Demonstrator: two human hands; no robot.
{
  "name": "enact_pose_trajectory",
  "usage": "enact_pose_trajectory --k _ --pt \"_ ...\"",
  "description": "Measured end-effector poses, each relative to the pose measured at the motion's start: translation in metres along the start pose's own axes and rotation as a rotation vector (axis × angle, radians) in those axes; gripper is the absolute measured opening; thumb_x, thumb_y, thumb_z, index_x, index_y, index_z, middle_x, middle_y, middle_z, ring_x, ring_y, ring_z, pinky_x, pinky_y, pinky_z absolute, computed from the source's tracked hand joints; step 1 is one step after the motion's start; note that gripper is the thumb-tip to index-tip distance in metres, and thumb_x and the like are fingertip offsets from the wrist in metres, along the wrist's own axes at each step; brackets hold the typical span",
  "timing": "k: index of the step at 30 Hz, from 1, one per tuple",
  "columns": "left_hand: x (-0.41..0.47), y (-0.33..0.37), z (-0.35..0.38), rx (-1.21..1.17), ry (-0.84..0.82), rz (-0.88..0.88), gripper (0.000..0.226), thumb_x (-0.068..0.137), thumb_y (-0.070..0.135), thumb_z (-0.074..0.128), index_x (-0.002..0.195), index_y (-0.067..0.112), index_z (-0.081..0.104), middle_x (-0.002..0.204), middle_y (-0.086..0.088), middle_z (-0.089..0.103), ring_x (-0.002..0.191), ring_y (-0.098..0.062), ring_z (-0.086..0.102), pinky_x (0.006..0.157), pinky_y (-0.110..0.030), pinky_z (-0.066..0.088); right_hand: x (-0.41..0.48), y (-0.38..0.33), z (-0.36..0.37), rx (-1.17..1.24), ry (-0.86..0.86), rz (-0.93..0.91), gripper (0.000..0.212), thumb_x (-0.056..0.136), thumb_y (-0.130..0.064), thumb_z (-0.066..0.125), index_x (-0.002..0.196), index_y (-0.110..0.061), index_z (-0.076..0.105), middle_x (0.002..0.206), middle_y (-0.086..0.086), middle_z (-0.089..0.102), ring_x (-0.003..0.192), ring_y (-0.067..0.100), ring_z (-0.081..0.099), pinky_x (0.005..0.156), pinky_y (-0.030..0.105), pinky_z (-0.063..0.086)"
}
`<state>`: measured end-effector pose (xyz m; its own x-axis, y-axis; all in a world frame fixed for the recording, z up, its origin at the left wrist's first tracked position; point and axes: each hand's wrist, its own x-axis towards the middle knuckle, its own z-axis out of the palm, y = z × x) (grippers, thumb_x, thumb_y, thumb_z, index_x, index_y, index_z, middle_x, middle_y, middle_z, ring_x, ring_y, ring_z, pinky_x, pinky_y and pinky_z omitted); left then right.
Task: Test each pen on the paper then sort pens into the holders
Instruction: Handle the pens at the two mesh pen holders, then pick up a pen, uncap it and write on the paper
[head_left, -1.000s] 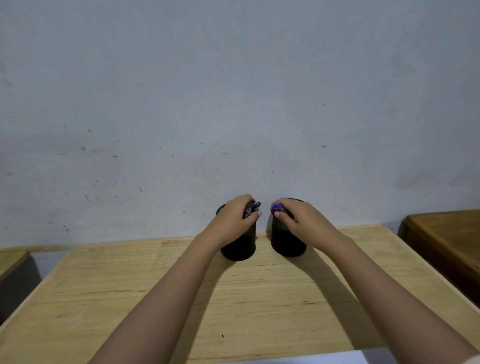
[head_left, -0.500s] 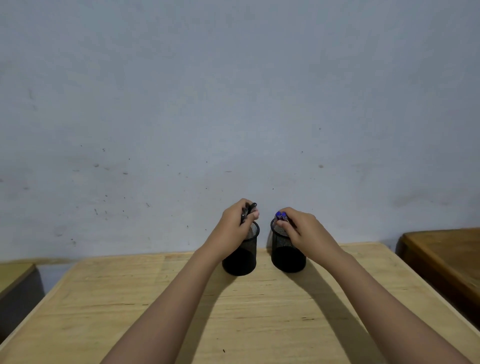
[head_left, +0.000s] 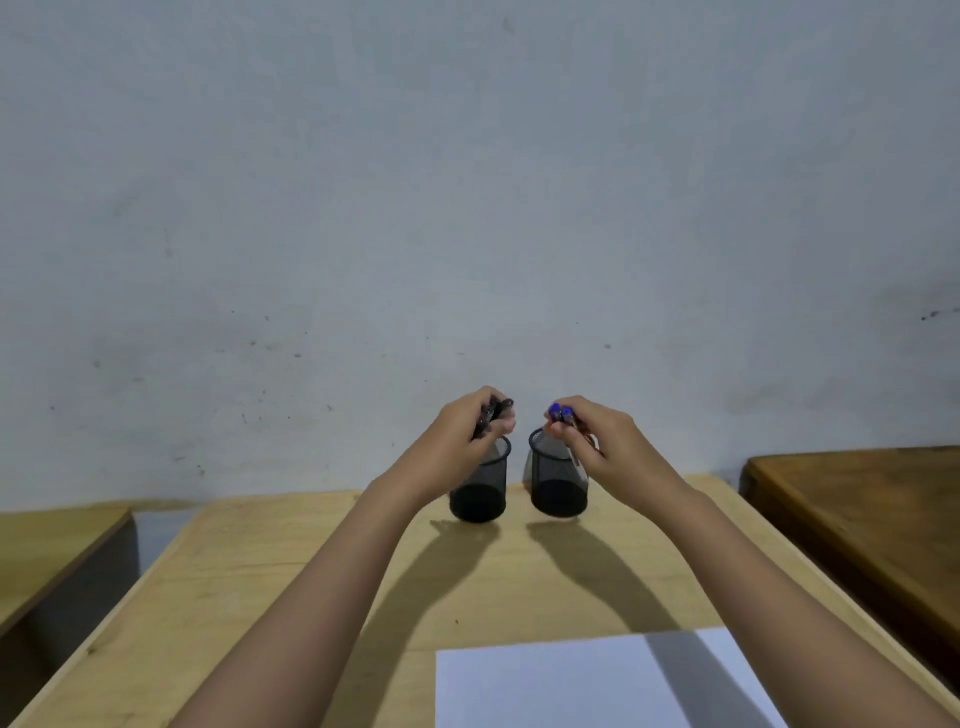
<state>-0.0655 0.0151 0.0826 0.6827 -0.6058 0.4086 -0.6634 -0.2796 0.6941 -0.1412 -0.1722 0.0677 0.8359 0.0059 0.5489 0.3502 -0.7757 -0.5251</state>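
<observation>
Two black mesh pen holders stand side by side at the far edge of the wooden table (head_left: 270, 582): the left holder (head_left: 480, 491) and the right holder (head_left: 557, 486). My left hand (head_left: 462, 439) is closed around a bunch of dark pens (head_left: 493, 413), lifted just above the left holder's rim. My right hand (head_left: 597, 441) grips a bunch of blue-capped pens (head_left: 561, 414) above the right holder. A white sheet of paper (head_left: 571, 686) lies near the front edge, partly under my right forearm.
A grey wall rises directly behind the holders. A darker wooden table (head_left: 862, 519) stands to the right and another table (head_left: 47, 551) to the left, each separated by a gap.
Both hands have lifted their bunches of pens up out of the holders. The camera has tilted down, bringing the sheet of paper into view.
</observation>
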Motion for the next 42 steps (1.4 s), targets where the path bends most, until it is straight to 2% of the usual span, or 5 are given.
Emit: enact_pose_trajectory --k 3,9,14,29,42 --pt "-0.03 -0.026 0.01 0.124 -0.14 -0.096 0.01 0.096 0.023 0.048 0.101 0.015 0.052 0.094 0.001 0.061 0.072 -0.006 0.055 0.058 -0.018 0.042 -0.026 0.012 0.012 -0.07 -0.145 0.052 0.012 0.095 -0.024 0.047 0.089 -0.015 0.052 0.08 0.001 0.061 0.077 0.017 0.057 0.069 0.03 0.044" --pt "-0.061 -0.078 0.034 0.138 -0.276 -0.207 0.002 0.093 0.022 0.054 0.092 0.02 0.055 0.096 -0.001 0.065 0.094 -0.022 0.061 0.085 -0.035 0.048 -0.064 0.054 0.044 -0.194 -0.404 0.185 0.011 0.093 -0.022 0.049 0.092 -0.017 0.059 0.076 -0.008 0.056 0.069 0.011 0.05 0.061 0.022 0.035" --pt "-0.053 -0.092 0.052 0.205 -0.323 -0.182 0.006 0.089 0.026 0.058 0.088 0.021 0.059 0.08 0.009 0.057 0.072 -0.008 0.051 0.066 -0.026 0.04 -0.066 0.076 0.059 -0.161 -0.422 0.216 0.016 0.092 -0.026 0.053 0.101 -0.019 0.063 0.095 -0.006 0.064 0.085 0.008 0.056 0.072 0.013 0.04" --pt "-0.045 -0.109 0.067 0.334 -0.405 -0.171 0.067 0.08 0.051 0.064 0.135 0.018 0.043 0.128 0.005 0.046 0.116 -0.013 0.047 0.099 -0.034 0.043 -0.061 0.087 0.063 -0.216 -0.436 0.224 0.047 0.086 -0.032 0.06 0.129 -0.019 0.05 0.124 -0.004 0.055 0.111 0.011 0.051 0.099 0.027 0.041" --pt "-0.171 -0.129 -0.008 0.521 -0.09 -0.511 0.082 0.09 0.062 0.035 0.151 0.014 0.008 0.16 -0.002 0.0 0.147 -0.017 -0.005 0.12 -0.036 0.006 -0.04 0.001 0.127 -0.153 -0.474 0.04 0.025 0.089 -0.024 0.054 0.113 -0.021 0.061 0.109 -0.005 0.059 0.099 0.011 0.053 0.088 0.029 0.047"
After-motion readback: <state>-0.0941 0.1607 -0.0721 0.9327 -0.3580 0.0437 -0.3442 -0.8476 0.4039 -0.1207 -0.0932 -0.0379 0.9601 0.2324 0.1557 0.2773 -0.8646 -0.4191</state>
